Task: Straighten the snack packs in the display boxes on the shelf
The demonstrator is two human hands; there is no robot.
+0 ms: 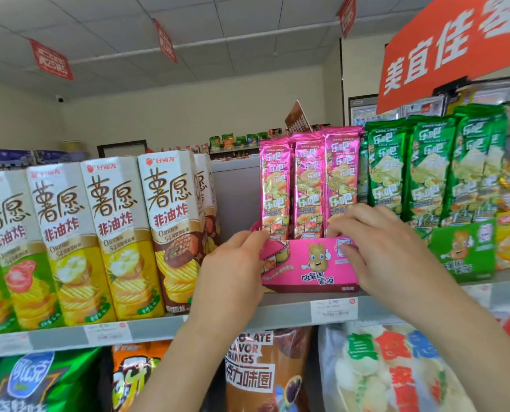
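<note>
A pink display box (307, 267) stands on the top shelf (218, 318), holding three upright pink snack packs (307, 185). My left hand (233, 269) grips the box's left front corner. My right hand (378, 245) holds its right front corner, fingers curled over the rim against the rightmost pink pack. Right of it a green display box (462, 251) holds several upright green snack packs (426, 171), leaning slightly.
Tall white-and-yellow chip cartons (117, 236) fill the shelf to the left, with a gap before the pink box. Price tags (334, 311) line the shelf edge. Big snack bags (390, 370) sit on the shelf below. An orange sign (450, 49) hangs at the upper right.
</note>
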